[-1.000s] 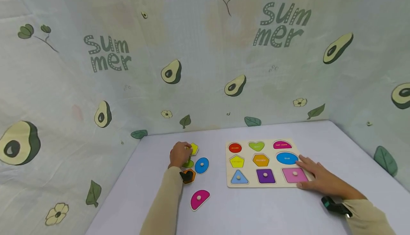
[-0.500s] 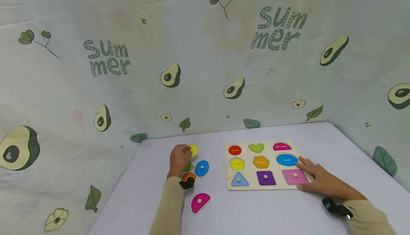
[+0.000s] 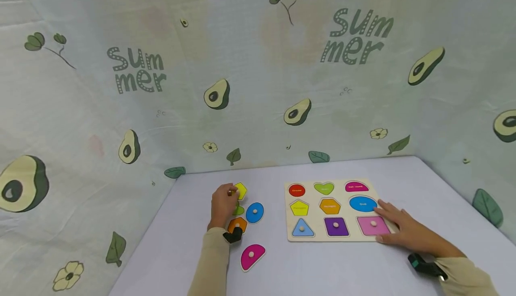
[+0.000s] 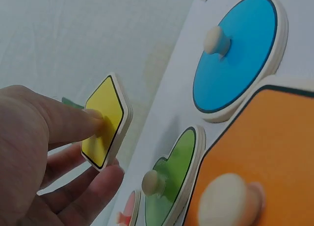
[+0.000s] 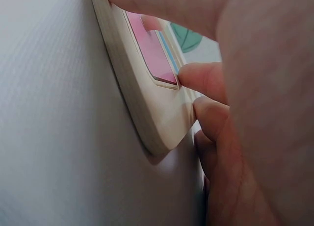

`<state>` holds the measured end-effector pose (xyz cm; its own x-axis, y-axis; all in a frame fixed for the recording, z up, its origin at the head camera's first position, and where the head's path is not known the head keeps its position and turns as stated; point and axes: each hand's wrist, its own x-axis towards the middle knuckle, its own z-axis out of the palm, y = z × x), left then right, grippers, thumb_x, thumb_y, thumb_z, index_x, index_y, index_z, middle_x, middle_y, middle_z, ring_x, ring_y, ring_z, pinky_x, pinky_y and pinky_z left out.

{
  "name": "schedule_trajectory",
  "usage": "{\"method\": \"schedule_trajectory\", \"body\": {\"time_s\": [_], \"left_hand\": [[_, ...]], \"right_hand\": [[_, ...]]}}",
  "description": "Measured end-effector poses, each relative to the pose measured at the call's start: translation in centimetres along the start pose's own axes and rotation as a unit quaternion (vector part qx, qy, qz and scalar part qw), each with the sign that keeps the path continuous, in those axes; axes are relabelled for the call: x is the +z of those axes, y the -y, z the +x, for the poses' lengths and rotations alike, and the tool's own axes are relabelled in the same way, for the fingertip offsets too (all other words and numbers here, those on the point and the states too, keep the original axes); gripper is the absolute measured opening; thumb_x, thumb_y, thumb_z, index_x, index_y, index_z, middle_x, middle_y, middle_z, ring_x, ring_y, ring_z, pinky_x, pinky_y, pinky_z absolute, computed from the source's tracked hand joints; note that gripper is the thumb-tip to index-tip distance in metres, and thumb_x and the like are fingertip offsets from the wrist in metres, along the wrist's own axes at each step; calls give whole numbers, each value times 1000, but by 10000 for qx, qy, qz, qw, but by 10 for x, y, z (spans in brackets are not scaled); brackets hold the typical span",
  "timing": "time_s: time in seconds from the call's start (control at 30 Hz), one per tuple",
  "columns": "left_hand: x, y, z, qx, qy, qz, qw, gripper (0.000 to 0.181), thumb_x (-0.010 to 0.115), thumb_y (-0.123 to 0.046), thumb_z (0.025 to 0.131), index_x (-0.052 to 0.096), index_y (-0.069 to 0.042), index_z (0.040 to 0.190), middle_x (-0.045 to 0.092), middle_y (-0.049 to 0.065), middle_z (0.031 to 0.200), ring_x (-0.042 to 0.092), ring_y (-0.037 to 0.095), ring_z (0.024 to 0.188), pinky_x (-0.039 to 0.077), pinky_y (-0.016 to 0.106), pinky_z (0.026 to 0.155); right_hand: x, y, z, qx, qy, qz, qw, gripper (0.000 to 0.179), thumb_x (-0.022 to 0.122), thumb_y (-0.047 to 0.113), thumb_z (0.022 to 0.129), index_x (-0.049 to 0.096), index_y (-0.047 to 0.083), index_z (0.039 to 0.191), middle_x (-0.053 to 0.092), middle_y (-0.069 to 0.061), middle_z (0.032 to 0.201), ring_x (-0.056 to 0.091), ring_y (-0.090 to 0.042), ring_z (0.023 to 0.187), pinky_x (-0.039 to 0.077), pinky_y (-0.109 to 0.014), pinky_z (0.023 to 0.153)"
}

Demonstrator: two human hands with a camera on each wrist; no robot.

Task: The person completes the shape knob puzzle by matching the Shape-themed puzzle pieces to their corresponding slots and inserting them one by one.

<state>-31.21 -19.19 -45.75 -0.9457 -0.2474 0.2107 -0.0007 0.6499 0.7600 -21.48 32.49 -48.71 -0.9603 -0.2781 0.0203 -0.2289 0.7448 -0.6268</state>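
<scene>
Left hand pinches yellow pentagon piece, now lifted and tilted.
Right hand, fingers spread flat, steadies puzzle board; yellow pentagon slot waits open.

Loose pieces left of puzzle board, on table.

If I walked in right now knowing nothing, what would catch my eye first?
Probably the wooden shape board on the white table, its bright slots mostly empty with only three pieces seated in the front row. To its left, the left hand pinches a yellow pentagon piece, lifted above the loose blue oval, green heart and orange hexagon. The right hand rests on the board's near right corner.
</scene>
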Motion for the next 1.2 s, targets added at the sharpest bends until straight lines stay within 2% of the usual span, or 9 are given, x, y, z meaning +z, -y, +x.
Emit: {"method": "schedule_trajectory", "body": {"time_s": [0.17, 0.3, 0.53, 0.73, 0.87, 1.0, 1.2], "left_hand": [[-1, 0, -1, -101, 90, -62, 9999, 17, 71, -15, 94, 75, -6, 109, 62, 9, 132, 59, 29, 114, 53, 44, 93], [1, 3, 1, 34, 106, 140, 9998, 18, 71, -15, 94, 75, -4, 108, 61, 9, 135, 57, 31, 120, 50, 45, 99], [2, 1, 6, 277, -60, 305, 9991, 18, 69, -14, 95, 74, -2, 107, 60, 10, 136, 54, 32, 125, 45, 48, 104], [2, 0, 1, 451, -155, 436, 9979, 19, 70, -14, 95, 74, -3, 109, 59, 5, 139, 53, 31, 129, 44, 48, 105], [5, 0, 0, 456, -173, 374, 9981, 18, 71, -16, 94, 75, -6, 109, 62, 3, 136, 56, 28, 122, 48, 44, 101], [8, -2, 1, 414, -59, 236, 9988, 18, 71, -17, 94, 74, -7, 109, 63, 5, 132, 58, 28, 117, 51, 43, 98], [10, -12, -3, 241, 92, 171, 9995, 17, 73, -16, 93, 74, -8, 108, 64, 6, 128, 58, 29, 115, 53, 42, 94]], "right_hand": [[-2, 1, 0, 44, 26, 9, 10000, 87, 78, 42, 80, 45, -4, 146, 20, -35, 155, 9, -63, 138, -2, -72, 110], [-2, 3, 1, 86, 84, -1, 9999, 88, 79, 42, 80, 45, -4, 146, 19, -36, 156, 8, -63, 138, 0, -74, 109], [-5, 5, 3, 87, 33, -175, 9998, 88, 78, 44, 81, 44, -2, 147, 20, -34, 156, 10, -63, 138, 4, -76, 107], [-2, 3, 0, 87, 84, -48, 9999, 87, 78, 43, 80, 45, -2, 146, 20, -35, 155, 10, -64, 137, 2, -75, 108], [-1, 3, 1, 114, 109, -144, 9998, 88, 78, 44, 80, 45, -2, 146, 21, -35, 155, 10, -63, 138, 4, -75, 108], [-4, 2, 2, 134, 74, -252, 9996, 88, 78, 45, 80, 45, -2, 147, 21, -34, 156, 11, -63, 138, 6, -77, 107], [-2, 0, 2, 75, 48, -57, 9999, 87, 78, 43, 80, 45, -2, 146, 21, -34, 156, 10, -63, 138, 2, -75, 109]]}}
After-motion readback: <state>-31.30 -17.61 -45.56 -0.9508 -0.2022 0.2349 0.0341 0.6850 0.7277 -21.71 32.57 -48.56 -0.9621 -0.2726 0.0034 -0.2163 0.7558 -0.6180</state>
